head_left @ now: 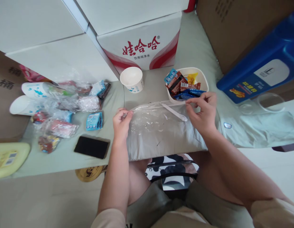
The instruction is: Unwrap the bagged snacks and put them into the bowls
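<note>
A clear plastic bag (149, 122) is stretched between my two hands above the cloth-covered surface. My left hand (121, 123) pinches its upper left corner, and my right hand (203, 110) pinches the upper right one. A slim white plastic utensil (174, 112) lies at the bag's right part; whether it is inside or under the film I cannot tell. Just beyond my right hand stands a white bowl (205, 81) with several brown, blue and yellow snack packets (182, 84). Farther back, a white paper cup (132, 79) stands upright.
At left are a black phone (92, 147), a blue packet (94, 121), wrapped snacks (62, 126) and two cups lying sideways (23, 105). White cartons (142, 47) stand behind. To the right are a large blue bottle (263, 60) and a clear round container (271, 103).
</note>
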Available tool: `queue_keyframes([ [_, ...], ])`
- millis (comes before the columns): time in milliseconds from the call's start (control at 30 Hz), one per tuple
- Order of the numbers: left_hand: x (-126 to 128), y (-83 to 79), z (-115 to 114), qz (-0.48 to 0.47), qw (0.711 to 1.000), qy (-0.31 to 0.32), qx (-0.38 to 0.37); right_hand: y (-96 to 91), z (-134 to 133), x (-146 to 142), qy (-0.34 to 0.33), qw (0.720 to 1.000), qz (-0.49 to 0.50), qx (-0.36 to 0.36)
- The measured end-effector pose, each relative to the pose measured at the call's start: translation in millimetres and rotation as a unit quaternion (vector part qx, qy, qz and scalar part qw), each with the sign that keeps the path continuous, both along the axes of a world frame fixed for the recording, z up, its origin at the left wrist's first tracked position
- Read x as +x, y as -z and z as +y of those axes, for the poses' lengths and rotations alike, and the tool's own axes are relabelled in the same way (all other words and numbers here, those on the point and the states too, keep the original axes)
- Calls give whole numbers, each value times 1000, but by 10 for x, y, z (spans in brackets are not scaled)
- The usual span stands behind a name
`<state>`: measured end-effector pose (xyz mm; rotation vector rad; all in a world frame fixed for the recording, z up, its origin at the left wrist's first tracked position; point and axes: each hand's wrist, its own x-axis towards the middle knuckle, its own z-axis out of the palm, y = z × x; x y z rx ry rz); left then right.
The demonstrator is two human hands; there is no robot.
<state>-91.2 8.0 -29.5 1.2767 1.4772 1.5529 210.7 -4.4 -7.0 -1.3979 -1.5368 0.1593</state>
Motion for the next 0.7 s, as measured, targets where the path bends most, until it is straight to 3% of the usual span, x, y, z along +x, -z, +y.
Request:
queue_keyframes([
  [167, 26, -71, -10, -143, 988, 32, -42, -89, -79, -17, -84, 996, 14, 25],
  [367, 56, -139, -23, -204, 974, 40, -95, -101, -185, -22, -142, 970, 112, -163],
  [500, 72, -144, -20, -187, 977, 23, -104, -100, -164, -53, -130, 954, 184, -200],
  [600, 89, -145, -10, -181, 979, 25, -93, -121, -123, -64, -170, 908, 279, -262],
  [700, 106, -150, -4, -181, 979, 44, -80, -169, -105, -35, -242, 826, 371, -347],
])
